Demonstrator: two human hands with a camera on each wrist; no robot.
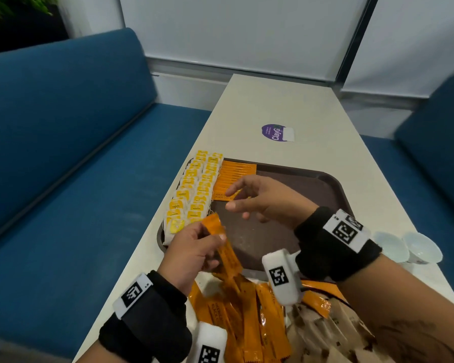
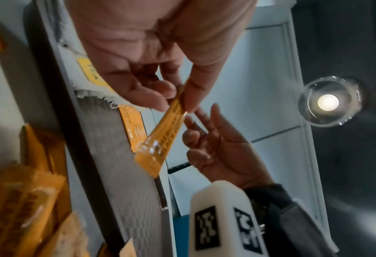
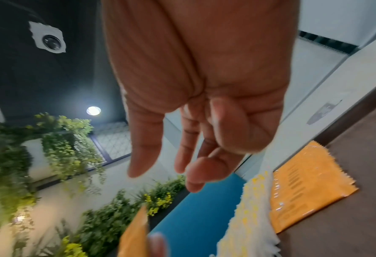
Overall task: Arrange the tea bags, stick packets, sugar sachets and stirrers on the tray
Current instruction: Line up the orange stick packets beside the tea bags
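Note:
A brown tray (image 1: 312,189) lies on the white table. Two rows of yellow-tagged tea bags (image 1: 194,189) fill its left side, with a row of orange stick packets (image 1: 233,174) beside them. My left hand (image 1: 212,235) pinches one orange stick packet (image 1: 224,247) over the tray's near left corner; the pinch also shows in the left wrist view on the packet (image 2: 160,139). My right hand (image 1: 233,199) hovers over the tray just beyond it, fingers relaxed and holding nothing. In the right wrist view the right hand (image 3: 182,165) is empty, near the packet tip (image 3: 136,234).
A loose pile of orange stick packets (image 1: 249,318) and brown sugar sachets (image 1: 330,336) lies on the table in front of the tray. Two small white cups (image 1: 406,247) stand at the right edge. A purple sticker (image 1: 275,132) sits farther back. Blue benches flank the table.

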